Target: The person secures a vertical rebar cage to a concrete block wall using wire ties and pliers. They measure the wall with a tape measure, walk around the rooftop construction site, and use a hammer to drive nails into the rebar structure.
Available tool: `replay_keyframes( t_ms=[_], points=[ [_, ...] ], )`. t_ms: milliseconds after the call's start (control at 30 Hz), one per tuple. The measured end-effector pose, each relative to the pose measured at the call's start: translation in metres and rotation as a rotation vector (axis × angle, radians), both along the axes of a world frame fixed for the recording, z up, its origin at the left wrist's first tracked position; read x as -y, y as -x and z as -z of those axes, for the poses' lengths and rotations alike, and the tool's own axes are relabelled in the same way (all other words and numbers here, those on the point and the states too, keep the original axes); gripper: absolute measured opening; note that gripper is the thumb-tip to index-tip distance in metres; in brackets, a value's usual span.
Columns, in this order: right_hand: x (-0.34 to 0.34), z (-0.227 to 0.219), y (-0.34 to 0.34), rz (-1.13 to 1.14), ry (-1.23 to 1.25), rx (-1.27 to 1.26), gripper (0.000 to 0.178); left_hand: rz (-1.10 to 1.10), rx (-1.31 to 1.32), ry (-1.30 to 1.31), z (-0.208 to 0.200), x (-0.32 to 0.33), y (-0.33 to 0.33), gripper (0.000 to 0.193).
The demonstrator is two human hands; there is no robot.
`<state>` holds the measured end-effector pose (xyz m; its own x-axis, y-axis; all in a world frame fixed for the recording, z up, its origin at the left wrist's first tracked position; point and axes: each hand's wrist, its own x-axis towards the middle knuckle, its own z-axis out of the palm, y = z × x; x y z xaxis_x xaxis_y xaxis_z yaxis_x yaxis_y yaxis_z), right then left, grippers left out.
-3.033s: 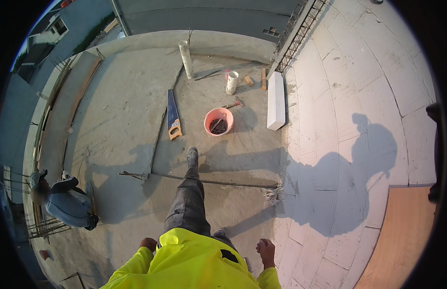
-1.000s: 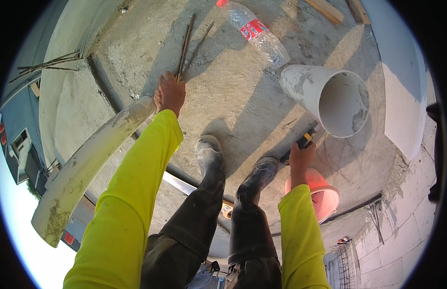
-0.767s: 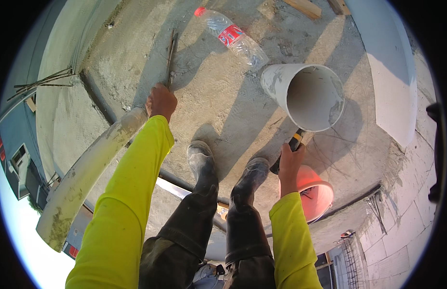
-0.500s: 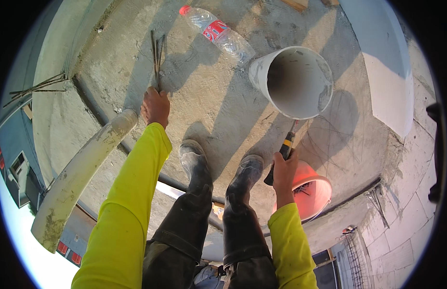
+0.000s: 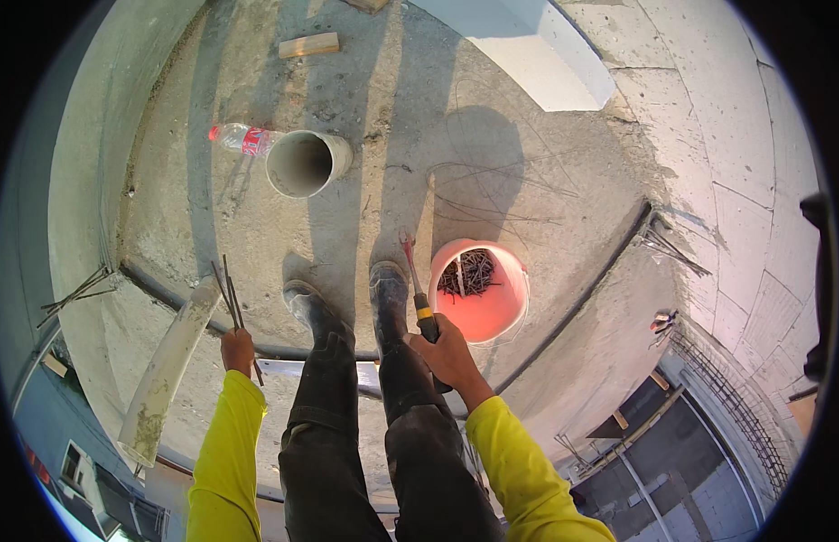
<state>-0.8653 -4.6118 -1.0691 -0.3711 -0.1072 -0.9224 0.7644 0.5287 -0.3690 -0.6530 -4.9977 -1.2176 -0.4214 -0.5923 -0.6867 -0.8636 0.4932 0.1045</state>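
Observation:
My left hand (image 5: pixel 238 350) is closed round a small bundle of thin, dark metal rods (image 5: pixel 228 294), which point up and away from me. My right hand (image 5: pixel 445 353) grips a hand tool (image 5: pixel 425 316) by its black handle with a yellow band. Its thin reddish shaft ends in what looks like a forked tip, held near my right boot (image 5: pixel 389 282). Just right of the tool, a pinkish-orange bucket (image 5: pixel 494 313) stands on the concrete. Many short dark metal pieces (image 5: pixel 466 273) lie inside it.
A short upright pipe (image 5: pixel 340 154) stands ahead, with a clear plastic bottle (image 5: pixel 254 140) lying against it. A long pale pipe (image 5: pixel 171 366) slants at the left. Loose wires (image 5: pixel 501 194) lie beyond the bucket. Rods (image 5: pixel 677 251) stick out by the right-hand slab edge.
The view has swung to the right, so the upright pipe and bottle appear farther left and the bucket's inside shows. Both hands appear lower, still holding the rods and the tool.

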Motion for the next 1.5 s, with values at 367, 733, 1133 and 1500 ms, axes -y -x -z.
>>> replay_keyframes(
  t_ms=[367,733,1133,1500],
  points=[
    [-0.126,-0.268,-0.156,-0.109,-0.224,-0.188,0.041,-0.185,0.149,-0.409,-0.352,-0.047,0.019,0.016],
    [-0.138,-0.416,-0.294,0.758,-0.329,-0.237,0.025,0.552,-0.147,-0.524,-0.489,-0.107,0.133,0.023],
    [-0.250,-0.413,-0.290,1.256,-0.014,-0.040,0.025,1.171,0.062,-0.260,-0.475,-0.330,0.168,0.030],
    [-0.224,-0.219,-0.222,1.566,0.157,0.122,0.029,1.143,0.155,0.311,-0.222,-0.332,0.293,0.026]
  ],
)
